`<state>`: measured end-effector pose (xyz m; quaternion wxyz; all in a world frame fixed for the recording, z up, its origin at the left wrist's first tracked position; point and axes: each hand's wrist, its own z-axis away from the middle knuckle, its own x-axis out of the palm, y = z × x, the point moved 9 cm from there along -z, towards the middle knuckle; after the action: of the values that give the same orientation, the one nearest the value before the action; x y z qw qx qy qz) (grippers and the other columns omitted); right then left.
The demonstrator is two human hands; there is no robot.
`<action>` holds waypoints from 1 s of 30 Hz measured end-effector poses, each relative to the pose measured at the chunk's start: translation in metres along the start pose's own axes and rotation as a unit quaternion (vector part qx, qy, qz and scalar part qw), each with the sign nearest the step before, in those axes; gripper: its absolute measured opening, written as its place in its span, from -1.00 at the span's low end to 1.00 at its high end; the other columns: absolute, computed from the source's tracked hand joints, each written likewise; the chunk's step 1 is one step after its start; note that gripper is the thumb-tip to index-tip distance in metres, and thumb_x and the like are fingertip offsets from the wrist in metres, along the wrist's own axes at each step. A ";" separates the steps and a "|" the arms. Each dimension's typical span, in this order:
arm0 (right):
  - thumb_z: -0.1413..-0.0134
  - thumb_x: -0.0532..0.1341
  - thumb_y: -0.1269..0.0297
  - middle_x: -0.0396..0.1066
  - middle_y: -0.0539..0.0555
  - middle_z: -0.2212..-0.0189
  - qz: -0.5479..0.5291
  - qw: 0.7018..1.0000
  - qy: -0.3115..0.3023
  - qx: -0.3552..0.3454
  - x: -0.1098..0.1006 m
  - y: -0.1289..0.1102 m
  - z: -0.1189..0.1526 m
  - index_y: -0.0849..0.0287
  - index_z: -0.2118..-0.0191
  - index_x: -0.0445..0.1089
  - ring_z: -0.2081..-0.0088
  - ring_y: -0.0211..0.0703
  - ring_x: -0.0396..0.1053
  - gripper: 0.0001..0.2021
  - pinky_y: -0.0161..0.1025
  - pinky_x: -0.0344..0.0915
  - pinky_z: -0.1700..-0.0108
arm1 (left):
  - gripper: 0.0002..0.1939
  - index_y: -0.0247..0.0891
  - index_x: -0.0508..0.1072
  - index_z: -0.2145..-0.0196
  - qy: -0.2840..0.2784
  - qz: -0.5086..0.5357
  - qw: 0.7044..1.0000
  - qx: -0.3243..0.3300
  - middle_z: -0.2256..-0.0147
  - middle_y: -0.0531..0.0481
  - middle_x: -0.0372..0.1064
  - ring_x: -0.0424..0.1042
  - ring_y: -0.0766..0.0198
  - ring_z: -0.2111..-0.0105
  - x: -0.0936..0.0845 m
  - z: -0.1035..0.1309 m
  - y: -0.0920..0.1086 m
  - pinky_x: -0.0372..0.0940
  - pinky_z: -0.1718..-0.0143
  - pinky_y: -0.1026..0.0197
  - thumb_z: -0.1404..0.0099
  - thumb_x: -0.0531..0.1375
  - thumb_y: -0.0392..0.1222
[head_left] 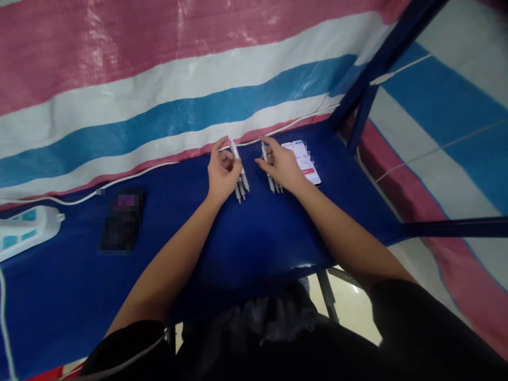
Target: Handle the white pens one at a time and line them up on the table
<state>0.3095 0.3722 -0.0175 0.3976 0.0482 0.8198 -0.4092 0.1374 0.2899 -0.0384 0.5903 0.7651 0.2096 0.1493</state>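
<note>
Several white click pens (240, 166) lie close together in a bunch by my left hand (223, 175). The fingers of that hand are curled round them, with the index finger near the top end of one pen and the thumb along its side. A little to the right, my right hand (283, 165) is curved over a second bunch of white pens (270, 182), thumb on the near side and index finger at the upper ends. Both bunches point their lower tips toward me. My palms partly hide the pens.
A lit phone (305, 164) lies just right of my right hand. Farther left are a dark, blurred-out object (122, 221) and a white power strip (29, 227) on the blue tabletop (254, 238). A white cable (151, 168) runs along the back edge, by the striped sheet (178, 116).
</note>
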 end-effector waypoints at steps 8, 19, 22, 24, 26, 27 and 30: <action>-0.41 0.29 0.23 0.44 0.31 -0.17 0.130 0.991 0.000 -0.042 0.006 -0.003 0.005 0.17 -0.21 0.50 -0.20 0.41 0.32 -0.65 0.38 0.30 -0.26 | -0.34 -0.03 0.42 -0.29 -0.006 0.000 1.000 -0.020 0.23 0.01 0.42 0.45 0.26 0.43 -0.001 0.000 -0.008 0.43 0.32 0.14 -0.31 0.49 -0.04; -0.47 0.04 -0.38 0.33 0.01 0.50 -0.114 0.982 -0.126 0.080 0.005 -0.059 0.035 0.08 0.34 0.31 0.40 -0.10 0.32 -0.39 -0.13 0.19 0.26 | -0.46 -0.09 0.50 0.03 -0.051 0.081 0.995 -0.036 0.33 0.04 0.43 0.50 0.25 0.47 0.003 -0.007 0.011 0.47 0.40 0.14 -0.16 0.55 0.14; -0.46 -0.02 -0.42 0.22 -0.03 0.54 -0.228 0.957 -0.144 0.107 0.014 -0.060 0.040 0.07 0.43 0.22 0.46 -0.19 0.21 -0.34 -0.18 0.11 0.35 | -0.57 -0.12 0.50 0.23 -0.121 0.138 0.981 -0.067 0.41 0.05 0.43 0.49 0.24 0.49 0.013 -0.003 0.018 0.50 0.44 0.15 -0.17 0.55 0.14; -0.47 -0.03 -0.41 0.12 -0.07 0.58 -0.318 0.921 -0.183 0.131 0.024 -0.057 0.041 0.04 0.46 0.12 0.53 -0.23 0.09 -0.35 -0.20 0.06 0.42 | -0.61 -0.13 0.56 0.20 -0.163 0.171 0.968 -0.081 0.35 -0.01 0.51 0.54 0.22 0.43 0.017 0.000 0.023 0.52 0.43 0.15 -0.23 0.51 0.17; -0.50 -0.09 -0.38 0.01 -0.11 0.62 -0.369 0.888 -0.229 0.149 0.032 -0.054 0.043 0.01 0.47 0.01 0.57 -0.24 -0.01 -0.37 -0.20 0.02 0.47 | -0.60 -0.15 0.62 0.18 -0.179 0.185 0.963 -0.084 0.26 -0.08 0.59 0.57 0.22 0.38 0.019 0.002 0.027 0.51 0.43 0.18 -0.28 0.49 0.21; -0.52 -0.12 -0.35 0.01 -0.10 0.62 -0.361 0.889 -0.239 0.146 0.033 -0.053 0.043 0.01 0.47 -0.01 0.58 -0.24 -0.01 -0.37 -0.20 0.02 0.48 | -0.58 -0.17 0.63 0.19 -0.175 0.184 0.964 -0.083 0.25 -0.11 0.61 0.57 0.24 0.39 0.018 0.002 0.027 0.50 0.43 0.20 -0.29 0.49 0.23; -0.57 0.01 -0.19 0.16 -0.02 0.57 -0.179 0.962 -0.180 0.103 0.014 -0.046 0.037 0.05 0.46 0.11 0.51 -0.19 0.15 -0.44 -0.19 0.07 0.39 | -0.54 -0.24 0.63 0.25 -0.133 0.163 0.974 -0.090 0.30 -0.13 0.64 0.58 0.25 0.42 0.017 0.003 0.021 0.52 0.41 0.20 -0.26 0.51 0.24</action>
<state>0.3040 0.3124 -0.0115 0.4519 -0.1335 0.6830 -0.5582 0.1569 0.2913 -0.0190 0.6473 0.7454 -0.0121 0.1589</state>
